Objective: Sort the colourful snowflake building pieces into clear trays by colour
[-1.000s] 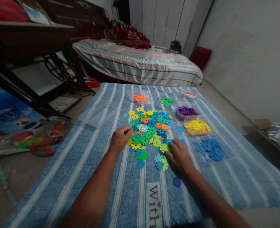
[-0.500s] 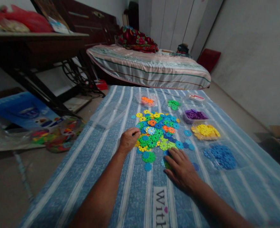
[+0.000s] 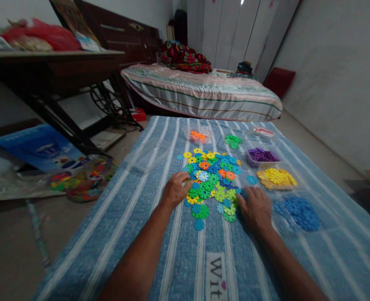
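Observation:
A heap of flat plastic snowflake discs (image 3: 211,175) in green, blue, yellow and orange lies on a blue striped sheet (image 3: 134,217). My left hand (image 3: 176,190) rests at the heap's left edge, fingers curled in a pinch on the discs; what it holds is too small to name. My right hand (image 3: 256,209) lies palm down at the heap's right edge, fingers stretched onto blue discs there. Sorted piles sit to the right: blue discs (image 3: 298,207), yellow discs (image 3: 276,176), purple discs (image 3: 262,155), green discs (image 3: 233,141), and orange discs (image 3: 198,135).
A clear plastic bag (image 3: 147,150) lies left of the heap. A bag of coloured pieces (image 3: 84,182) and a blue box (image 3: 43,148) lie on the floor at left, under a dark table (image 3: 53,62). A striped bed (image 3: 204,90) stands behind.
My right hand has slid right and forward, from below the heap to its right edge by the blue discs. My left hand stays at the heap's left side. The camera view has tilted.

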Demonstrator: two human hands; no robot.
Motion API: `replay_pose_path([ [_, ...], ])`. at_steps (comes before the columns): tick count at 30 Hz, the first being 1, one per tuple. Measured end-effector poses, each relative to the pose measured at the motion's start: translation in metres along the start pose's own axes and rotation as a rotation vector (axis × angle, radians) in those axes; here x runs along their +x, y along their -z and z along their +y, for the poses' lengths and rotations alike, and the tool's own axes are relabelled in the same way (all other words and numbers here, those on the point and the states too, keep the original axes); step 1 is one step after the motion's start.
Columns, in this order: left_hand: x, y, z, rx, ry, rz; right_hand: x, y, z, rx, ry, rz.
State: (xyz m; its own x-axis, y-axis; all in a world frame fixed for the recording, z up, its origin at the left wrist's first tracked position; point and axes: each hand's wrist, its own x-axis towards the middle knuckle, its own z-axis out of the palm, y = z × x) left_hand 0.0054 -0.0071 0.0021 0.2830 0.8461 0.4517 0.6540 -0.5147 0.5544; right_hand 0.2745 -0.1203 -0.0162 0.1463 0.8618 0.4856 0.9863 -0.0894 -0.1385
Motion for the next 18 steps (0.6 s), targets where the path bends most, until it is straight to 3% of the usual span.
replay_pose_path([
  [10, -0.003, 0.002, 0.010, 0.084, -0.072, -0.022, 0.010, -0.014, -0.015, 0.439, 0.085, -0.061],
  [18, -0.004, 0.002, 0.010, 0.044, -0.082, -0.084, 0.019, -0.013, -0.052, 0.400, 0.210, 0.015],
])
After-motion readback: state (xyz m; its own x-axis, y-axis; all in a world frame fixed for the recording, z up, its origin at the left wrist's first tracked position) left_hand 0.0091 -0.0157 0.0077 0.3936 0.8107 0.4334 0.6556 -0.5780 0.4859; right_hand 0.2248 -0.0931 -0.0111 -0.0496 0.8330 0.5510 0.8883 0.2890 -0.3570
